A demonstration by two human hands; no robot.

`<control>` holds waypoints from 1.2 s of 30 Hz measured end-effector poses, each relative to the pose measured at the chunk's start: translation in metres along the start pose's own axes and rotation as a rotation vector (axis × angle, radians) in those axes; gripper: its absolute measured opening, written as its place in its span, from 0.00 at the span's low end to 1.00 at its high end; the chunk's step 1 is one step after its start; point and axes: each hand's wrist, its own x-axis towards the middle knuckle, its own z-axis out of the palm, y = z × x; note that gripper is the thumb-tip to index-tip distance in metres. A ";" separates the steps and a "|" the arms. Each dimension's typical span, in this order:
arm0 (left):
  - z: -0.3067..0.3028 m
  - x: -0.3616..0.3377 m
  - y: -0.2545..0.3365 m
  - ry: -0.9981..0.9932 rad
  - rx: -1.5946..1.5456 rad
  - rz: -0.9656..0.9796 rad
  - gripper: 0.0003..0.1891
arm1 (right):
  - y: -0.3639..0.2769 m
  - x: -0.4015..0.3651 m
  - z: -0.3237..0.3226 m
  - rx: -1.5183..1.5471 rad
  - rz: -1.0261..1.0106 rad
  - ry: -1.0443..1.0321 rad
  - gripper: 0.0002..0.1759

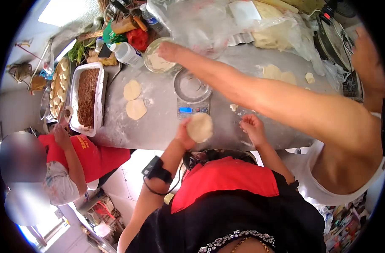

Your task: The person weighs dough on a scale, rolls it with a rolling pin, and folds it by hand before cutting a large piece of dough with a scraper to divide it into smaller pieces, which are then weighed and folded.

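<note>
My left hand [185, 134] grips a flat round dough wrapper [200, 127] by its left edge, just in front of a digital kitchen scale [192, 106] with a round metal pan [192, 87] on it. Over the front edge of the table, my right hand [254, 130] has its fingers curled together; whether anything is between them is hidden. A small dough scrap [233, 107] lies a little beyond it. Two more dough wrappers [136, 109] rest on the table to the left, their edges touching.
From the right, a co-worker's arm [260, 90] crosses the table to a bowl of flour [156, 64]. A second co-worker [85, 156] stands left, beside a white tub of brown filling [101, 95]. A tray of dumplings [57, 90] and bagged dough [274, 31] lie farther back.
</note>
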 end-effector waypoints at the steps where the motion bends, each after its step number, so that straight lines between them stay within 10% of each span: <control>1: -0.010 -0.013 0.016 0.019 -0.028 0.037 0.32 | 0.001 0.000 -0.001 -0.011 0.002 0.001 0.11; 5: -0.057 -0.037 0.102 -0.235 -0.103 0.445 0.35 | 0.016 0.007 -0.016 -0.058 -0.006 0.015 0.14; 9: -0.079 -0.036 0.137 0.986 0.280 0.666 0.36 | 0.022 0.039 -0.066 -0.182 -0.099 0.329 0.16; 17: -0.037 -0.035 0.063 0.812 0.464 0.673 0.24 | 0.030 0.123 -0.173 -0.376 -0.004 1.141 0.33; 21: -0.002 -0.020 0.046 0.744 0.604 0.615 0.20 | 0.016 0.127 -0.176 -0.056 0.227 0.637 0.28; 27: 0.052 0.005 0.038 0.600 0.695 0.585 0.19 | 0.019 0.126 -0.136 -0.132 -0.222 0.711 0.22; 36: 0.071 0.078 -0.017 0.079 0.378 0.045 0.23 | -0.079 0.033 -0.032 0.557 -0.087 0.056 0.26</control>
